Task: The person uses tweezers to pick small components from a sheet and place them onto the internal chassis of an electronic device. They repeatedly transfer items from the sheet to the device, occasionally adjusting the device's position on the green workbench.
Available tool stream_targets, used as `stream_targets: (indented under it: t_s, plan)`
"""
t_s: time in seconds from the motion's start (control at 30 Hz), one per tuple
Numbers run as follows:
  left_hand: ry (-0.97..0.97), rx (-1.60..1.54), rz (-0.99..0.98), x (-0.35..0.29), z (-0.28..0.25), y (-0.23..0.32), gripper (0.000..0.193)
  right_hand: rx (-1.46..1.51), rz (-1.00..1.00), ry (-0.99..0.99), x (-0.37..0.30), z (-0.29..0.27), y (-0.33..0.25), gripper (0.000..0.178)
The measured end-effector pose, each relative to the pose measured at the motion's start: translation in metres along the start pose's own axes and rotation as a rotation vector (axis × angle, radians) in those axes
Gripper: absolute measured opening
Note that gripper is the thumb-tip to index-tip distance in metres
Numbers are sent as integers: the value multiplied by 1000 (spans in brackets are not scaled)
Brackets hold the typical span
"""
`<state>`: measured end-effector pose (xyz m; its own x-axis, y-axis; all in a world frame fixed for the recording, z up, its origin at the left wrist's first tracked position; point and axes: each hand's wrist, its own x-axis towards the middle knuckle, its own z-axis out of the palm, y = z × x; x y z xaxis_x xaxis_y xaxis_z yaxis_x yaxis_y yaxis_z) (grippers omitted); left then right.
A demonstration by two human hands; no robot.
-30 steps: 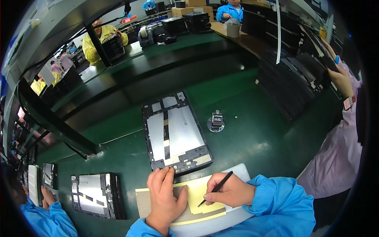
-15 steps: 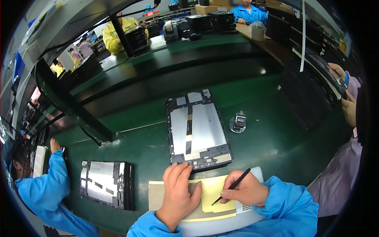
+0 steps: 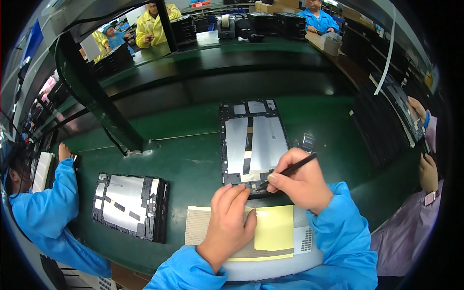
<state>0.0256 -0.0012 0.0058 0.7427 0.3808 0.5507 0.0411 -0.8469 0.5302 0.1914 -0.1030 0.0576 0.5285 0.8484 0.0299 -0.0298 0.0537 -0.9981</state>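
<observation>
My right hand (image 3: 304, 181) pinches a slim black pen-like tool (image 3: 299, 165), slanted, its lower tip at the near edge of a tablet housing (image 3: 261, 145). Silver plates, a dark frame and a dark ribbon strip mark this housing, which lies flat on the green bench. My left hand (image 3: 228, 223) has its fingertips at the housing's near left corner, thumb held apart, nothing gripped. Below the fingers and thumb lies a sheet of small tan strips (image 3: 197, 227), partly covered by yellow backing paper (image 3: 274, 227). Any small part at the tool's tip is too tiny to make out.
A stack of similar housings (image 3: 128, 205) stands at left. Right of the housing sits a small counter device (image 3: 308, 141), partly hidden by my hand. A dark post (image 3: 92, 96) rises at left. Co-workers' hands (image 3: 418, 110) hold a panel at right; another person (image 3: 46, 193) works at left.
My right hand has brought the tool forward from the yellow paper to the housing's near edge. My left hand stays by the corner. The whole view has shifted somewhat.
</observation>
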Motion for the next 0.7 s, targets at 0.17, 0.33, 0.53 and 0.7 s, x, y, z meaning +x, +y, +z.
stream_targets:
  t_s: [0.17, 0.33, 0.53, 0.7]
  plan:
    - [16, -18, 18, -3, 3, -5, 53, -104, 67, -76, 6, 0, 1, 16]
    - [7, -11, 21, -2, 3, -4, 54, -118, 66, -80, 7, 0, 2, 15]
    - [6, -4, 28, -3, 3, -5, 54, -119, 66, -118, 8, 1, 3, 15]
    - [10, 6, 21, 0, 3, -4, 54, -238, -47, -181, 8, -4, 8, 14]
